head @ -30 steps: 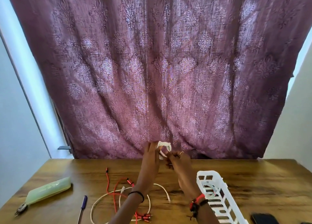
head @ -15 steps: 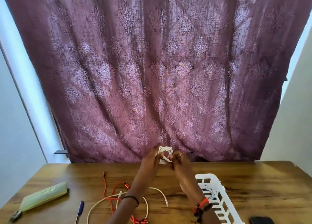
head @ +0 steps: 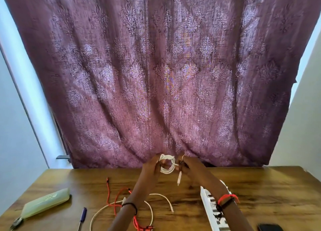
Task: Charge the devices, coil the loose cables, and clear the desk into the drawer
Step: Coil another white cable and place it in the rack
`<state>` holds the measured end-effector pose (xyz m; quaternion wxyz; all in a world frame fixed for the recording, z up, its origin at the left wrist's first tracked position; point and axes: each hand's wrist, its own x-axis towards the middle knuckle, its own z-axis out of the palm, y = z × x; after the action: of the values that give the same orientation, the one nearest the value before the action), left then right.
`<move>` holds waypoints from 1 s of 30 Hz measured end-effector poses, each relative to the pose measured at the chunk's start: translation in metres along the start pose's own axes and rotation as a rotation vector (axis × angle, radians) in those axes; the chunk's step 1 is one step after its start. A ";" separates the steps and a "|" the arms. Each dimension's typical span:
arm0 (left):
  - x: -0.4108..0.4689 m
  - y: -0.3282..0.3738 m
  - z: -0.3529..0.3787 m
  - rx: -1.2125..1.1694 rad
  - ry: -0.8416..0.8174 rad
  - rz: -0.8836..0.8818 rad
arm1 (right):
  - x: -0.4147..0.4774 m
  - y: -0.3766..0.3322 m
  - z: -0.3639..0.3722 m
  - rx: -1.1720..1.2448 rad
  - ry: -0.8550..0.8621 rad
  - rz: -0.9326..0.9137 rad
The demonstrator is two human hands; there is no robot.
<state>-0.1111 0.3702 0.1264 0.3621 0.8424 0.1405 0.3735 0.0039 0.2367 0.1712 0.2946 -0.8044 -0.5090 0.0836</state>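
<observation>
Both hands are raised over the far edge of the desk (head: pixel 260 187). The left hand (head: pixel 150 166) curls its fingers round a small white cable coil (head: pixel 166 172). The right hand (head: pixel 190 166) seems to pinch the tail, though its fingertips are blurred, and the plug (head: pixel 179 176) dangles free. If that pinch slackens before the end is tucked, the loops could spring apart and drop among the red cable (head: pixel 108 190) below.

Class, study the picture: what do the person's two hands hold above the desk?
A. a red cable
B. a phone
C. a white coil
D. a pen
C: the left hand and right hand both grip the white coil, while the red cable lies on the desk.
</observation>
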 end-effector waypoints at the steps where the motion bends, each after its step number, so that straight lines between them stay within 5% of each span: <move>1: 0.000 0.001 0.001 -0.007 0.020 -0.021 | 0.002 0.001 0.000 -0.013 0.014 0.021; 9: 0.004 0.014 0.012 -0.151 0.160 -0.144 | 0.009 -0.002 0.012 -0.065 0.156 0.221; 16: 0.008 0.010 0.010 -0.235 0.153 -0.228 | -0.004 -0.004 0.005 0.581 0.063 0.268; 25: 0.011 0.010 0.005 -0.374 -0.143 -0.335 | 0.003 0.012 0.010 0.072 0.194 0.157; 30: 0.005 0.014 0.020 -0.425 -0.067 -0.345 | -0.006 0.003 0.021 0.047 0.391 0.208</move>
<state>-0.0937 0.3533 0.1296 0.5934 0.7230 0.1882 0.2996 -0.0058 0.2391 0.1518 0.3962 -0.8464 -0.3543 -0.0322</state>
